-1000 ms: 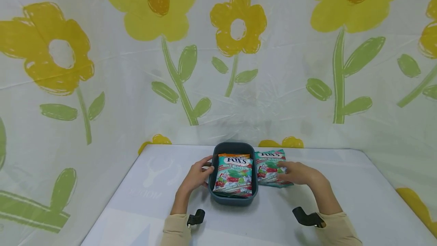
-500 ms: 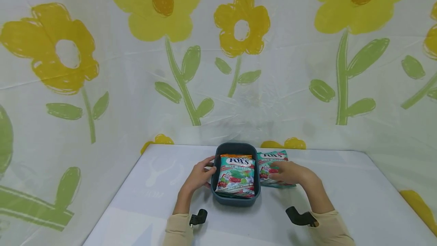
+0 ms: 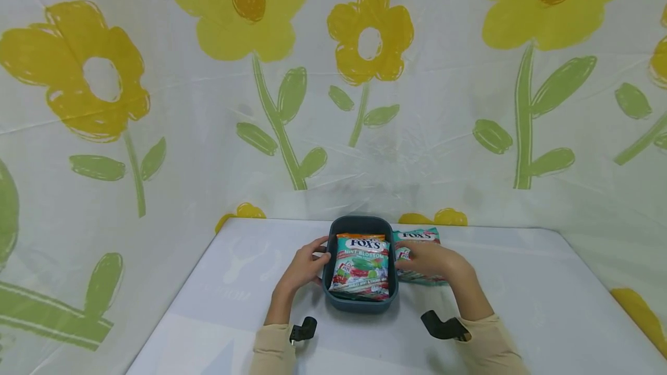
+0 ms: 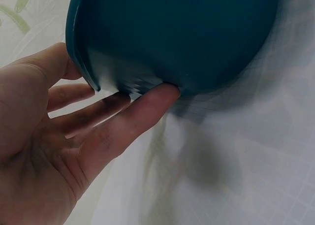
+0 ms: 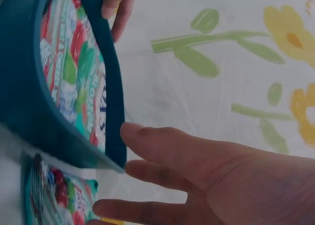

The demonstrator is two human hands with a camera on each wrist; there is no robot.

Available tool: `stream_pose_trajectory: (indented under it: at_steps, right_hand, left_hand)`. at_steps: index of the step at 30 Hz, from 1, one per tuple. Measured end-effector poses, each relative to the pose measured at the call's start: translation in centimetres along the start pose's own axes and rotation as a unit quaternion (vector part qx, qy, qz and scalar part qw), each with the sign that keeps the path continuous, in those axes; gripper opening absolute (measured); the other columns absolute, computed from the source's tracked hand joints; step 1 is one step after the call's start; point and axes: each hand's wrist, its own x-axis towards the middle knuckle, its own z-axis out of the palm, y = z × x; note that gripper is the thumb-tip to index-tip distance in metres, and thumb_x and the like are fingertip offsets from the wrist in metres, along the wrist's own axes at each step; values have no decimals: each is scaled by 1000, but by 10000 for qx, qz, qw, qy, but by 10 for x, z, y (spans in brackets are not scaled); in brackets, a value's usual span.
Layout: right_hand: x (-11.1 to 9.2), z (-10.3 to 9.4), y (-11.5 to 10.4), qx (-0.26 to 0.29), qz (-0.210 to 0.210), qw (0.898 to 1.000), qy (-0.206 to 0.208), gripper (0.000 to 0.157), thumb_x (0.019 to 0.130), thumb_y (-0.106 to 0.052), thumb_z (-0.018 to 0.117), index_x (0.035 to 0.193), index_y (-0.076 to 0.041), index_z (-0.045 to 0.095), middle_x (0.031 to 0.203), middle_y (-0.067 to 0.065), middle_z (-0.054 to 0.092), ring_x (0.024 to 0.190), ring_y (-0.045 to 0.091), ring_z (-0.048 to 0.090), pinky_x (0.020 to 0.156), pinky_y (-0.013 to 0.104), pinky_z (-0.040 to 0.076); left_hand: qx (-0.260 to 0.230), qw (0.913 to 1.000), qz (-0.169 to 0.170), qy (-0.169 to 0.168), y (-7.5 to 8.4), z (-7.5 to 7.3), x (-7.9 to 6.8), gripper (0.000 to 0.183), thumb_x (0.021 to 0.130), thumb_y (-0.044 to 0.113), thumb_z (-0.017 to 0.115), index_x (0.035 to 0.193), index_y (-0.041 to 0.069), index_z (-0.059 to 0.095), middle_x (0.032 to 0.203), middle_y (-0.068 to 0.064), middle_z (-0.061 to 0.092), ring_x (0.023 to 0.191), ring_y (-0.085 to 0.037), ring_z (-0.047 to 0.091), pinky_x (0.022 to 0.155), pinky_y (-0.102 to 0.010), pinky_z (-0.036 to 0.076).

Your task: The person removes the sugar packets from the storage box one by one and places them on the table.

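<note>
A dark blue-grey rectangular bin (image 3: 363, 307) stands on the table with bags of candy in it. A mint-green FOX'S candy bag (image 3: 359, 271) lies uppermost, and the orange edge of another bag (image 3: 372, 236) shows behind. At the bin's left side my left hand (image 3: 303, 266) holds the wall, its thumb at the rim and fingers along the outside. My right hand (image 3: 429, 259) is at the right rim, fingers extended, with thumb tip right at the edge in the right wrist view. Under it lies a second mint-green candy bag (image 3: 419, 236), partly covered by the hand.
The white table (image 3: 219, 305) reaches to a flower-printed curtain (image 3: 443, 132) behind and at both sides. The loose bag lies close against the bin's right wall, near the table's back edge.
My right hand has moved left across the loose candy bag to the bin's right rim. The left hand keeps its place on the bin; the view has shifted slightly.
</note>
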Motion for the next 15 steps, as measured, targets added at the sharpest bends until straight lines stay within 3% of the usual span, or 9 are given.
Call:
stream_pose_trajectory:
  at_steps: [6, 15]
  right_hand:
    - [10, 5, -9, 67, -45, 10000, 7, 59, 94, -36, 64, 142, -5, 48, 140, 17, 56, 125, 33, 55, 104, 57, 46]
    - [18, 9, -28, -228, 63, 9995, 215, 59, 94, -41, 63, 142, -9, 50, 138, 15, 58, 122, 32, 56, 102, 56, 48]
  left_hand:
    - [34, 10000, 20, 8, -2, 0, 0, 53, 99, 20, 56, 149, 12, 41, 136, -25, 54, 110, -35, 64, 54, -37, 61]
    - [63, 10000, 16, -58, -2, 0, 1, 53, 100, 20, 54, 150, 12, 39, 137, -25, 53, 108, -32, 64, 54, -36, 61]
